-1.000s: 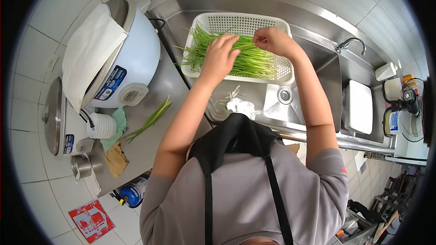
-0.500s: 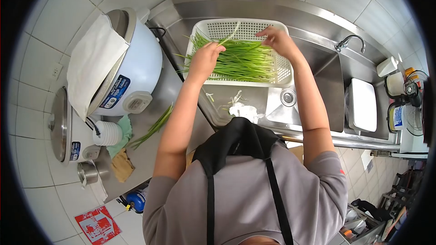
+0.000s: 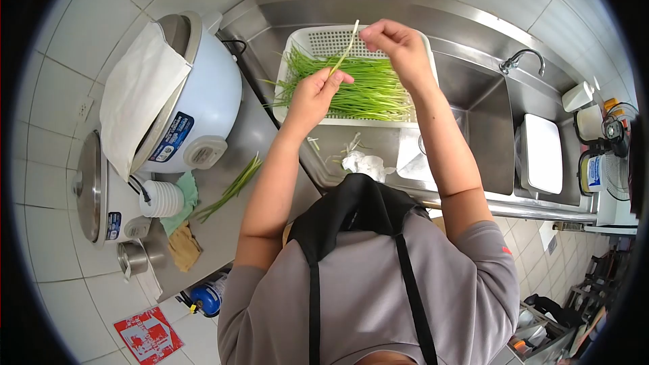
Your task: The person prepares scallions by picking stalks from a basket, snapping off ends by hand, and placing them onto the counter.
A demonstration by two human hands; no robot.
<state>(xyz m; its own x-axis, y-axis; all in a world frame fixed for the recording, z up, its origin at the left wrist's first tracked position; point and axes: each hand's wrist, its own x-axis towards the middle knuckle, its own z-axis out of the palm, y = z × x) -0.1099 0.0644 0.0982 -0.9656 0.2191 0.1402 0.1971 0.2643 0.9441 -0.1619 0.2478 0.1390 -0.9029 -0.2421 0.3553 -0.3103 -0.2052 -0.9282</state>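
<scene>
Between the thumb and fingers of my left hand [image 3: 314, 98] is a single pale chive [image 3: 351, 44], its white end pointing up and away from me. My right hand [image 3: 399, 47] is closed in a pinch just right of that white end; whether anything thin is in the fingertips cannot be made out. Below both hands, many green chives [image 3: 368, 91] lie side by side in a white perforated basket [image 3: 318, 35], with their pale ends to the right.
The basket spans the steel sink unit [image 3: 483, 142], near a tap [image 3: 524, 61]. White scraps [image 3: 365, 164] lie by the near edge. On the left counter are a large rice cooker [image 3: 196, 101], a small bunch of chives [image 3: 233, 189] and cloths [image 3: 184, 247]. A lidded white container [image 3: 542, 155] stands right.
My right hand has moved up and left to the white end of the chive. My left hand has shifted slightly right, and the chive now stands clearer above the basket.
</scene>
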